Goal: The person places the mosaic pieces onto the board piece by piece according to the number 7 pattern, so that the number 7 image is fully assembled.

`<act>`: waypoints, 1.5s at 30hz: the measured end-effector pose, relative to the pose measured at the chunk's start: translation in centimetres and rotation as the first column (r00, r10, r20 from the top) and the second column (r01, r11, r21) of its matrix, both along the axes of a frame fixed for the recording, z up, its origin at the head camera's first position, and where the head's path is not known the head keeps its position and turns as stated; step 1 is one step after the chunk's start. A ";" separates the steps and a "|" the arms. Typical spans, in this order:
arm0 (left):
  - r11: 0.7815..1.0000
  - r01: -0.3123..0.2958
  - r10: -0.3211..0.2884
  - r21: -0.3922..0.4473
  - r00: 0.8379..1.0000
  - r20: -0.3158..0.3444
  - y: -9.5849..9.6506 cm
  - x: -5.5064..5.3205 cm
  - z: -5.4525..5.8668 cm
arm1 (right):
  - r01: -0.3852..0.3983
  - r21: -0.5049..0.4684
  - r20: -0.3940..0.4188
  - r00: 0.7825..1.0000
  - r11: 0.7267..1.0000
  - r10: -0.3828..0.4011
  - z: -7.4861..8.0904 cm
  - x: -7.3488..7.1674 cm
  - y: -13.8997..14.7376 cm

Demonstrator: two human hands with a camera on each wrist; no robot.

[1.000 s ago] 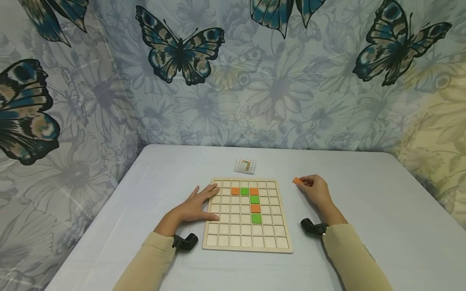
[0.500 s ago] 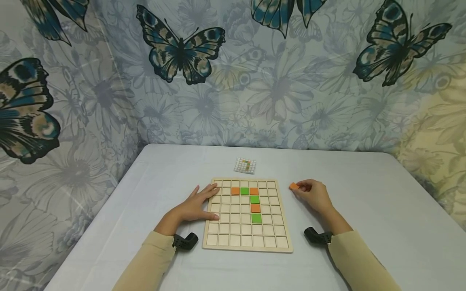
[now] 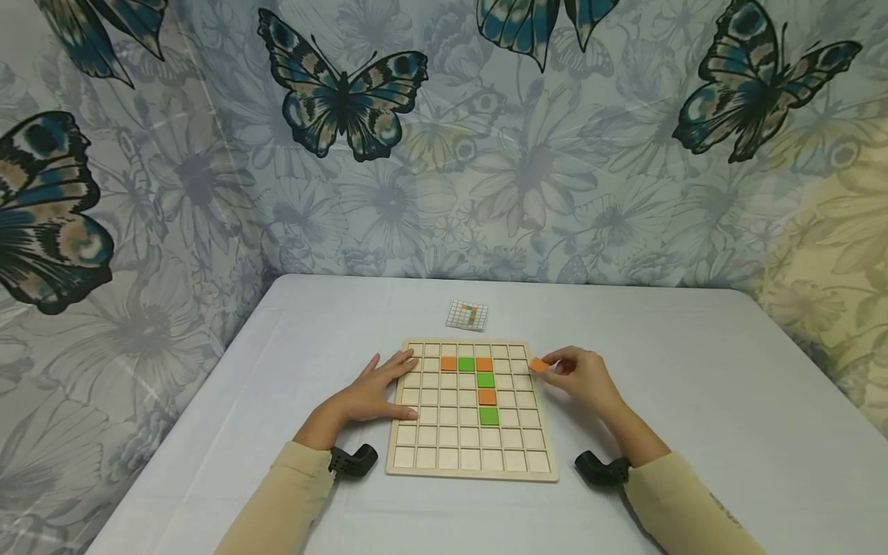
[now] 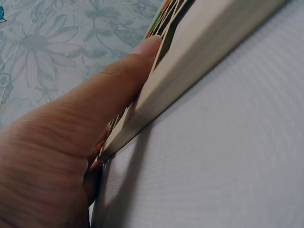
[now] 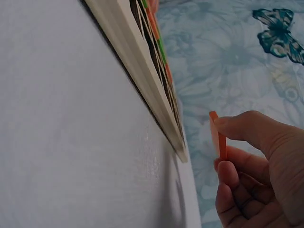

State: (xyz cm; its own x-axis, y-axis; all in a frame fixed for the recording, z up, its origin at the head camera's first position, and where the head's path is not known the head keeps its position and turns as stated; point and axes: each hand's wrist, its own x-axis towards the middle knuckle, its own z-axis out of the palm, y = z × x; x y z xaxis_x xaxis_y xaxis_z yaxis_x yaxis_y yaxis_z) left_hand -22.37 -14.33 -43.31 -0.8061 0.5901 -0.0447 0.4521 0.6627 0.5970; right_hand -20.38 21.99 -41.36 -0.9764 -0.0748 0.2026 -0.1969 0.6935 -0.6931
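A square wooden grid board (image 3: 447, 459) lies on the table, with several orange and green tiles set in its cells. They form a row near the top and a column running down from that row's right end; the lowest is a green tile (image 3: 489, 416). My left hand (image 3: 368, 395) rests spread on the board's left edge, its thumb (image 4: 118, 78) lying over the rim in the left wrist view. Between thumb and fingers my right hand (image 3: 583, 379) pinches a thin orange tile (image 5: 218, 135), held just off the board's right edge near the upper rows.
Behind the board lies a small card (image 3: 467, 316) printed with a grid and a coloured pattern. A white cloth covers the table (image 3: 333, 308). Black wrist cameras sit on both forearms, and a butterfly-printed curtain (image 3: 444, 193) hangs behind.
My right hand has moved left and slightly nearer to me, bringing the orange tile up to the board's right edge. The left hand and the tiles on the board have stayed put.
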 end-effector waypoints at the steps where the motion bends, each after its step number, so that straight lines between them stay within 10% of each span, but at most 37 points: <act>1: 1.000 -0.001 0.001 -0.003 1.000 0.003 0.0 0.0 0.0 | -0.005 -0.002 0.010 1.000 1.000 0.005 0.1 0.1 -0.2; 45: 1.000 -0.008 0.008 -0.002 1.000 -0.003 -0.1 0.0 0.0 | -0.453 -0.017 0.168 0.878 0.892 0.449 1.7 4.6 -6.1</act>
